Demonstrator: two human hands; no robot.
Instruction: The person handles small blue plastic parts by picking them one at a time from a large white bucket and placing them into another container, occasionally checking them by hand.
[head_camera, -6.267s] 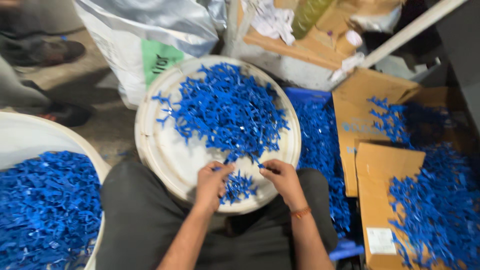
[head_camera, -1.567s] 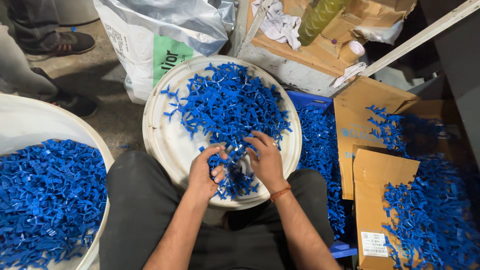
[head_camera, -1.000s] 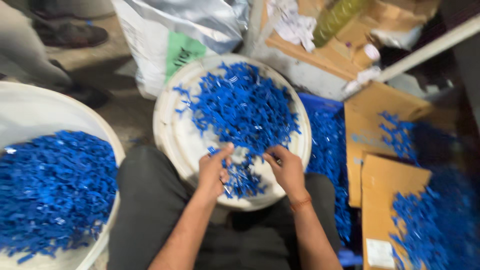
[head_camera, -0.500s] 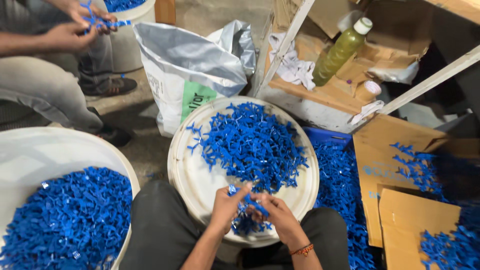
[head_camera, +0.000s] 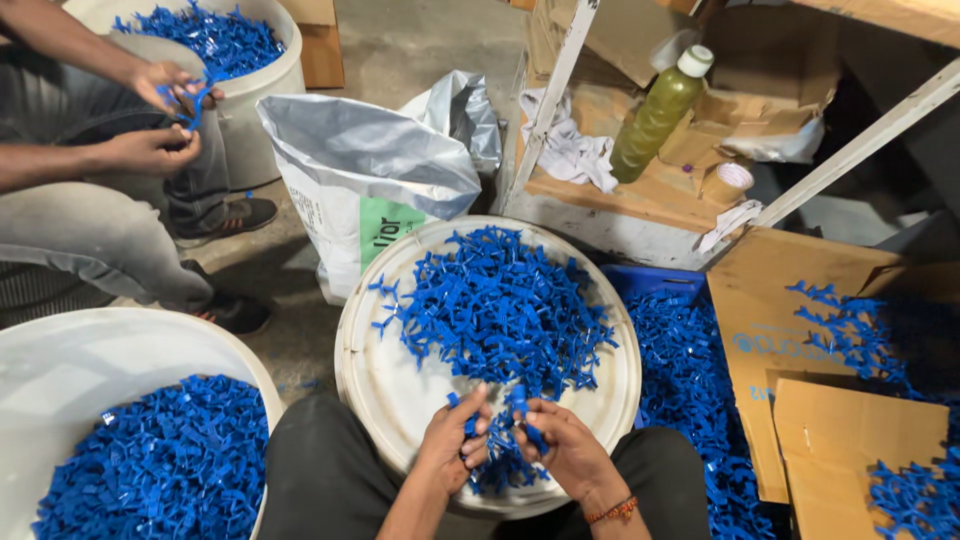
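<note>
A round white lid (head_camera: 375, 360) rests on my lap with a heap of small blue plastic pieces (head_camera: 500, 305) on it. My left hand (head_camera: 455, 440) and my right hand (head_camera: 565, 450) meet at the near edge of the heap. Both pinch a blue plastic piece (head_camera: 520, 415) between them, fingers curled around it. More blue pieces lie under my hands.
A white tub (head_camera: 90, 370) of blue pieces stands at my left. Another person's hands (head_camera: 165, 85) work a blue piece by a far tub (head_camera: 255, 75). A grey sack (head_camera: 365, 175), a green bottle (head_camera: 655, 110), cardboard sheets (head_camera: 780, 330) and a blue crate (head_camera: 650, 280) surround the lid.
My view has tilted up, bringing the other person and the far tub into sight. My hands have drawn closer together at the heap's near edge.
</note>
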